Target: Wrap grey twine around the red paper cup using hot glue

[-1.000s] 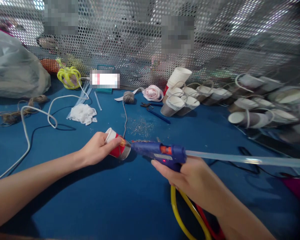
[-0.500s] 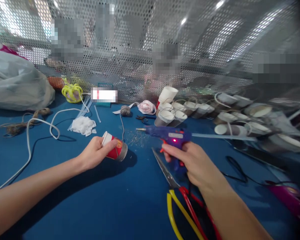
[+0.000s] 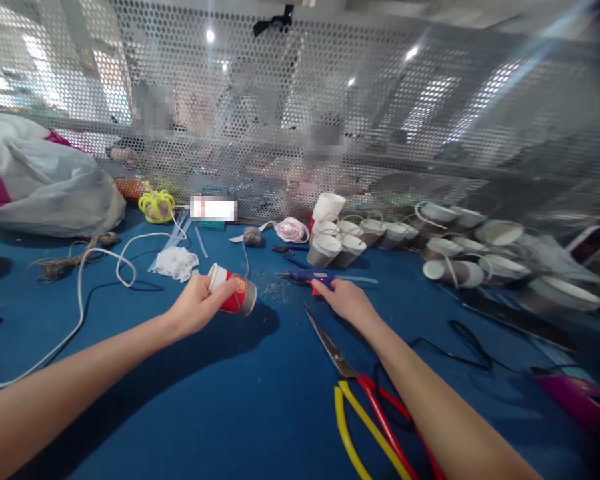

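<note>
My left hand (image 3: 193,307) is closed around a red-and-white paper cup (image 3: 235,293), tilted on its side above the table. Grey cord is wound round the cup's base end, and a strand runs back to a small grey ball of cord (image 3: 253,235). Farther right, my right hand (image 3: 349,300) grips the handle of a blue hot glue gun (image 3: 307,275), its nozzle pointing left and a clear glue stick out the back. Fingers partly hide the gun's red trigger. Scissors (image 3: 337,353) with red and yellow handles lie open just nearer than the gun.
Several cord-wrapped paper cups with handles (image 3: 325,248) stand at the back right. A pink ribbon roll (image 3: 292,230), white scraps (image 3: 177,263), a white cable (image 3: 83,300) and a plastic bag (image 3: 60,187) lie about. A perforated metal screen (image 3: 280,160) borders the blue table.
My right hand has moved forward and away with the glue gun, lowering it toward the table by the clear bits. My left hand still holds the cup in nearly the same place.
</note>
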Demonstrator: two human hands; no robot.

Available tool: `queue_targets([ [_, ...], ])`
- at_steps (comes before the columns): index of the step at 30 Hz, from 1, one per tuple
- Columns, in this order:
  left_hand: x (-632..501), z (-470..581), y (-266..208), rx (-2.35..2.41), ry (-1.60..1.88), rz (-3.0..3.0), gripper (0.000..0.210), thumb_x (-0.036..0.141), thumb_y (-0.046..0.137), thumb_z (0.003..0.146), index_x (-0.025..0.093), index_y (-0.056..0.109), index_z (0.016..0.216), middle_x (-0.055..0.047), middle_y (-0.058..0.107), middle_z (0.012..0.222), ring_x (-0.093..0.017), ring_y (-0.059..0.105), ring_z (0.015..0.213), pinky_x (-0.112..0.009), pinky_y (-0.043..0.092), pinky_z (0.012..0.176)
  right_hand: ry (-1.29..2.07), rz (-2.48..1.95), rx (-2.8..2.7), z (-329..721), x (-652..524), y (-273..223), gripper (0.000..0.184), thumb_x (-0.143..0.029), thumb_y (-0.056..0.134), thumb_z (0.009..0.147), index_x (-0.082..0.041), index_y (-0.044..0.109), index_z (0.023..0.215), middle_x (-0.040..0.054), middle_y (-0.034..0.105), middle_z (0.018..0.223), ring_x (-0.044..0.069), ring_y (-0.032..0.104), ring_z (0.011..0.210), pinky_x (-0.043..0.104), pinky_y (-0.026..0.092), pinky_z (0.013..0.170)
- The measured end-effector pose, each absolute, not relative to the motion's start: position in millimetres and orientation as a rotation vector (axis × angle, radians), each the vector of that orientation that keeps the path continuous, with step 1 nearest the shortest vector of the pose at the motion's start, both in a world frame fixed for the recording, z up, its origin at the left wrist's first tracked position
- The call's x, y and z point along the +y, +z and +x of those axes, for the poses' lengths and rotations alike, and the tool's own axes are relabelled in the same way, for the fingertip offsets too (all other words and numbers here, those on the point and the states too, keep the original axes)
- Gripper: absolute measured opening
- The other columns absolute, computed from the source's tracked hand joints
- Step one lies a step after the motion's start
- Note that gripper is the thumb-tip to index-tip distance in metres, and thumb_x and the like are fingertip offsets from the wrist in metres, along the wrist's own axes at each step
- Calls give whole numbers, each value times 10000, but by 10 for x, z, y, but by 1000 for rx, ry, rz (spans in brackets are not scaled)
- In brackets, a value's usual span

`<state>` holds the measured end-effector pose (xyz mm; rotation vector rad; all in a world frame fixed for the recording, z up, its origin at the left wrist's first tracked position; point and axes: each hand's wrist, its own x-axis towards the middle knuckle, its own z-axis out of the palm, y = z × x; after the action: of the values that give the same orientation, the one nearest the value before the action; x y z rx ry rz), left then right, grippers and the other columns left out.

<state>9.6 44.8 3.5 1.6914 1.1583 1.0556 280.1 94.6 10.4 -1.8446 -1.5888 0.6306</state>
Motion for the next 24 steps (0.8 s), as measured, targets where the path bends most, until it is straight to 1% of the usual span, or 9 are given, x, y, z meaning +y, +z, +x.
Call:
queue_targets([
  [3, 330, 90, 59, 1142, 1061, 1773, 391, 390, 385, 831, 166, 328, 515, 53, 277, 491, -63, 233, 468, -218, 193, 438, 560, -1786, -1693, 2700, 846, 255, 361, -410, 613, 669, -202, 469, 412, 45, 562, 515, 192, 577, 643, 271, 402, 546],
  [6, 207, 110, 100, 1064, 1070, 1918, 389, 340, 378, 848, 166, 305, 508, 52, 270, 500, -62, 231, 476, -217, 201, 443, 702, -1652, -1847, 2424, 692, 379, 371, -505, 488, 756, -195, 647, 630, 48, 664, 738, 175, 597, 766, 279, 426, 687],
  [8, 136, 130, 125, 998, 1064, 2003, 375, 308, 388, 849, 164, 307, 512, 58, 268, 484, -58, 228, 460, -215, 200, 436, 1103, -1478, -1932, 2208, 613, 406, 531, -577, 338, 807, -177, 680, 734, 59, 678, 842, 166, 598, 815, 282, 441, 720],
  [10, 85, 146, 137, 955, 1031, 2072, 354, 279, 392, 848, 157, 336, 520, 58, 286, 484, -55, 244, 453, -211, 214, 439, 1481, -1294, -1884, 2021, 571, 400, 626, -614, 269, 809, -153, 689, 761, 74, 678, 840, 165, 596, 825, 307, 428, 791],
  [13, 49, 154, 126, 946, 996, 2116, 344, 262, 397, 844, 151, 362, 520, 54, 307, 495, -55, 262, 454, -208, 228, 444, 1808, -1027, -1702, 1846, 540, 382, 534, -591, 388, 781, -149, 682, 839, 68, 676, 834, 160, 598, 824, 310, 429, 798],
  [15, 45, 151, 107, 952, 988, 2127, 344, 259, 397, 840, 150, 371, 515, 54, 312, 491, -55, 269, 451, -207, 233, 443, 1896, -924, -1577, 1792, 510, 382, 379, -491, 568, 719, -171, 664, 897, 42, 672, 830, 141, 602, 774, 284, 449, 746],
  [17, 48, 148, 87, 951, 964, 2134, 341, 263, 394, 838, 147, 391, 518, 55, 318, 484, -54, 272, 444, -204, 235, 440, 1875, -886, -1466, 1770, 468, 386, 266, -353, 682, 650, -187, 661, 856, 10, 663, 815, 112, 595, 722, 254, 453, 720],
  [20, 52, 148, 64, 966, 911, 2112, 348, 283, 389, 838, 141, 411, 521, 54, 324, 482, -52, 271, 438, -200, 233, 431, 1771, -898, -1367, 1771, 407, 379, 130, -258, 697, 634, -180, 660, 730, -6, 647, 839, 85, 576, 709, 228, 448, 724],
  [24, 63, 169, 53, 1013, 869, 2018, 379, 324, 397, 832, 142, 385, 500, 60, 285, 469, -50, 243, 437, -199, 211, 421, 1775, -899, -1364, 1795, 370, 367, 98, -258, 670, 661, -170, 646, 696, -6, 622, 881, 74, 557, 694, 223, 448, 697],
])
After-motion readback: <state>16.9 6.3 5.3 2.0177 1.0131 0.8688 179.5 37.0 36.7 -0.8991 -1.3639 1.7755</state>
